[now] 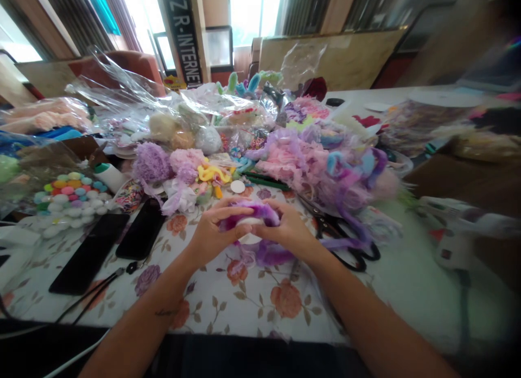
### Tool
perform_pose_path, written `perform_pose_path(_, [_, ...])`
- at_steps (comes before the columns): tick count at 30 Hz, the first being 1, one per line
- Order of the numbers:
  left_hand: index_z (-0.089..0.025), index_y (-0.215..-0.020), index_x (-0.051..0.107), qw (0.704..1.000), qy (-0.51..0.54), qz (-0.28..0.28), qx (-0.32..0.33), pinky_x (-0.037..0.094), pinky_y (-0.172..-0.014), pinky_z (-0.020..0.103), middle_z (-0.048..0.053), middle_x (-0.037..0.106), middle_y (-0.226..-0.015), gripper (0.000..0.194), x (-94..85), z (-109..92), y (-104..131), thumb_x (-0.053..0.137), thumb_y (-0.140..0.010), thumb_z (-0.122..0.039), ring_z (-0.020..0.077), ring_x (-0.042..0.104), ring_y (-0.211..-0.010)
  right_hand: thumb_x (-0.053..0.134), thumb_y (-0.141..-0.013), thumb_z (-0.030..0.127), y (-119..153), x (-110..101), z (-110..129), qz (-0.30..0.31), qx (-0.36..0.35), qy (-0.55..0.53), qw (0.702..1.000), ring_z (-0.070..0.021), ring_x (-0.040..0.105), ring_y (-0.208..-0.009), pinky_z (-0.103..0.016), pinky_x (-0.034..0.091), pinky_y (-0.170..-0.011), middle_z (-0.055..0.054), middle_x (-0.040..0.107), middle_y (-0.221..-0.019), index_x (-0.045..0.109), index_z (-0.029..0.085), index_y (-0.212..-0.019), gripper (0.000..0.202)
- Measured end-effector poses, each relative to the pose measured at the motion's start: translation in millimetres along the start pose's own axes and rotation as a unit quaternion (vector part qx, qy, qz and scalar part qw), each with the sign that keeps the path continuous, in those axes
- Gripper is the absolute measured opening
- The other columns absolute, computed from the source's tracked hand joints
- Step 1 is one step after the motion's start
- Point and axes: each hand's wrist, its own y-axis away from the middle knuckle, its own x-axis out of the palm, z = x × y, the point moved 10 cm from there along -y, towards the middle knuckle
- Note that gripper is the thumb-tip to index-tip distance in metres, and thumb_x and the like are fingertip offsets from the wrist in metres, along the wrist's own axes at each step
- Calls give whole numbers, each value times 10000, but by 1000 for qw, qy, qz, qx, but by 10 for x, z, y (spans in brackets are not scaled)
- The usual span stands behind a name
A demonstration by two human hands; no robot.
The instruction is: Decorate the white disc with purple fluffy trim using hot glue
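Note:
Above the flowered tablecloth, my left hand (215, 226) and my right hand (285, 226) close round one small piece from both sides. It is a white disc (249, 238) with fuzzy purple trim (266, 212) along its far edge. Both thumbs press on the disc's near face, and the fingers curl behind the purple fuzz. Below the hands, a loose purple fuzzy strip (274, 254) hangs or lies on the cloth and runs right. Black-handled scissors (331, 226) lie by my right wrist, partly under that strip. What the far fingertips touch is hidden.
Two black phones (87, 253) lie at left near pompoms (73, 196) in a clear bag. Pink and purple tulle (301, 161) heaps behind my hands, with a white disc (237, 186) nearby. A glue gun (451, 237) stands at right. Plastic-wrapped craft supplies fill the back.

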Motion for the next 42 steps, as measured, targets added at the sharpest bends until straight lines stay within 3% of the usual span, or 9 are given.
perform_pose_path(6, [-248, -960, 778, 999, 54, 4, -4, 506, -953, 314, 66, 711, -1074, 174, -10, -31, 0, 621, -897, -289, 191, 648, -1049, 775, -631, 332, 11, 43, -2, 38, 7, 7, 999, -103, 416, -598, -232, 343, -542, 49, 472, -672, 599, 163, -801, 297])
perform_pose_path(15, [-219, -873, 782, 994, 91, 39, -55, 533, -883, 281, 65, 718, -1057, 90, 41, 115, -10, 725, -806, -242, 179, 673, -974, 745, -654, 281, 56, 171, -45, 140, 52, -4, 989, -91, 395, -575, -215, 332, -527, 50, 484, -657, 629, 163, -826, 239])
perform_pose_path(26, [-187, -765, 792, 972, 163, 53, -158, 550, -645, 236, 70, 715, -957, 127, 95, 359, 28, 836, -658, -241, 142, 658, -753, 719, -646, 254, 95, 211, -44, 157, 46, 45, 986, -90, 379, -561, -217, 300, -491, 57, 454, -640, 632, 163, -819, 214])
perform_pose_path(42, [-188, -776, 786, 964, 161, 106, -181, 563, -711, 244, 70, 731, -956, 116, 196, 416, 54, 812, -684, -252, 150, 670, -797, 710, -627, 227, 98, 231, -84, 167, 57, 72, 982, -75, 359, -524, -204, 276, -467, 70, 430, -588, 612, 167, -734, 157])
